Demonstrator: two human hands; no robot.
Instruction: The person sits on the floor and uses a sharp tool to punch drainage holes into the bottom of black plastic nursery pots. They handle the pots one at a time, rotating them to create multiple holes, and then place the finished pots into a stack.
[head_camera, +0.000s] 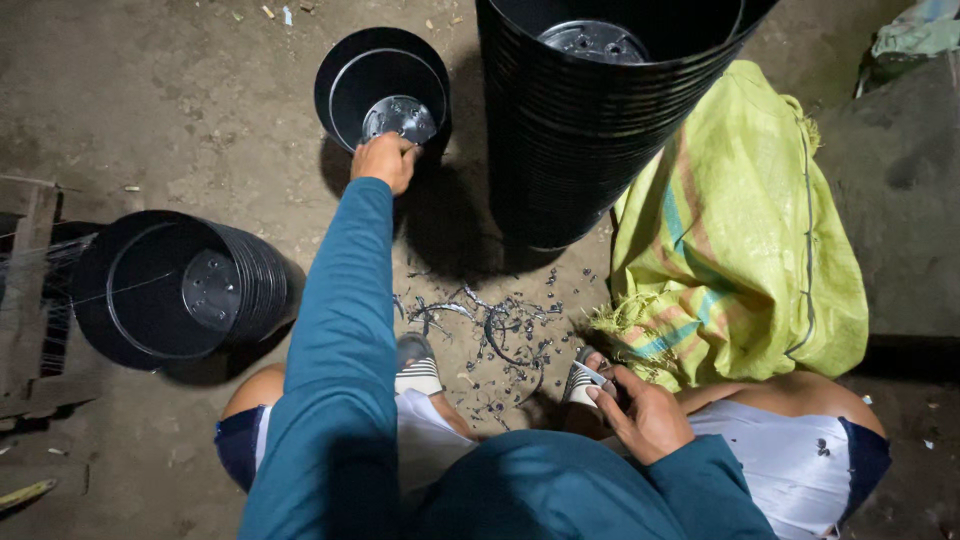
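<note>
At far left a short stack of black plastic pots (175, 290) lies on its side on the concrete floor (150, 100), open mouth toward the camera. Next, the left hand (383, 160) reaches forward on a teal sleeve to a single black plastic pot (380, 85) standing upright on the floor; its fingers (400, 152) are curled over the near rim, gripping it. The pot looks thin-walled and light, a little springy rather than stiff, smooth and probably slippery, so the rim is the natural place to hold it, or two fingers hooked inside the wall. Between the sandalled feet lie curled black plastic trimmings (500, 335). A tall stack of nested pots (590, 110) stands behind them. The right hand (645, 410) rests low near the right foot, fingers pressed round a small dark object I cannot identify. A yellow-green woven sack (750, 220) lies at right
</note>
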